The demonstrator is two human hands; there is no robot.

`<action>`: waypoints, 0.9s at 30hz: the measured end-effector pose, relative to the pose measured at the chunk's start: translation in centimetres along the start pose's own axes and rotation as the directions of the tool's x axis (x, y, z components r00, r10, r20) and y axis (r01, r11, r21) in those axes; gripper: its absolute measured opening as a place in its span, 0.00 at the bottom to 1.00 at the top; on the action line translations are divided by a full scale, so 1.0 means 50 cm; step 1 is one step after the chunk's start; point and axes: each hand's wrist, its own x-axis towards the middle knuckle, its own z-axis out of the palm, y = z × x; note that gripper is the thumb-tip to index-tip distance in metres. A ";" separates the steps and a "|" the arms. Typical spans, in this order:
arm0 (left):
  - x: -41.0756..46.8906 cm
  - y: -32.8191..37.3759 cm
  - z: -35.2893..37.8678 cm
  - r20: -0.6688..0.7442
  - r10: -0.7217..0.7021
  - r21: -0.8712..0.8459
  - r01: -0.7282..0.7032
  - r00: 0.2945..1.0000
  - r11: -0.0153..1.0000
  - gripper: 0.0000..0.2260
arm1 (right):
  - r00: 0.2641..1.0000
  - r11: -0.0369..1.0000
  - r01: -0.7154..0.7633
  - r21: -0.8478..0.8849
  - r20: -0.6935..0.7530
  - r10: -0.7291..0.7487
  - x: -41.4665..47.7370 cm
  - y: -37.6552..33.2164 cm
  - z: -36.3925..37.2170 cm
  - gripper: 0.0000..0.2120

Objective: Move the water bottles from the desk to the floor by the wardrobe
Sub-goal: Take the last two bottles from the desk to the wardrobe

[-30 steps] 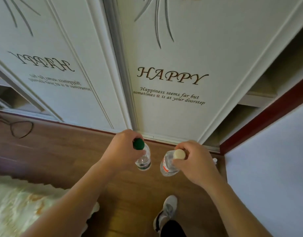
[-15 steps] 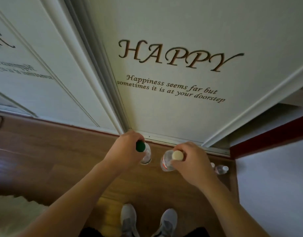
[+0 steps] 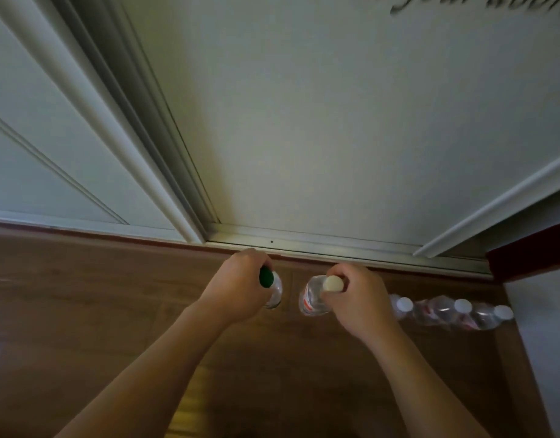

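Observation:
My left hand (image 3: 237,289) grips a clear water bottle with a green cap (image 3: 274,290) by its neck. My right hand (image 3: 357,298) holds a second clear bottle (image 3: 310,298) with a cream cap and a red-and-white label, also near the top. Both bottles hang upright, low over the wooden floor (image 3: 98,295), just in front of the white wardrobe's sliding door (image 3: 320,137) and its bottom track (image 3: 320,245). Whether the bottle bases touch the floor is hidden.
A row of three white-capped water bottles (image 3: 446,312) stands on the floor to the right of my right hand, close to the wardrobe. A pale wall (image 3: 544,343) with a dark red trim (image 3: 531,257) closes off the right side.
The view has dropped much closer to the floor and the wardrobe. Both hands have lowered their bottles toward the floor. The row of bottles on the right has come into view.

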 end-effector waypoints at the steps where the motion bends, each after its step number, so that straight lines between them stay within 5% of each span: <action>1: 0.015 -0.020 0.032 0.001 0.006 0.003 -0.006 1.000 1.000 0.07 | 1.000 1.000 -0.013 -0.006 0.000 0.013 0.015 0.022 0.033 0.11; 10: 0.120 -0.108 0.218 0.042 -0.001 -0.027 0.003 0.999 1.000 0.10 | 0.989 0.989 -0.123 -0.088 0.067 0.129 0.099 0.136 0.203 0.11; 27: 0.157 -0.130 0.291 0.070 0.067 -0.043 -0.064 0.995 0.997 0.09 | 0.988 0.985 -0.143 -0.101 0.046 0.149 0.133 0.196 0.244 0.15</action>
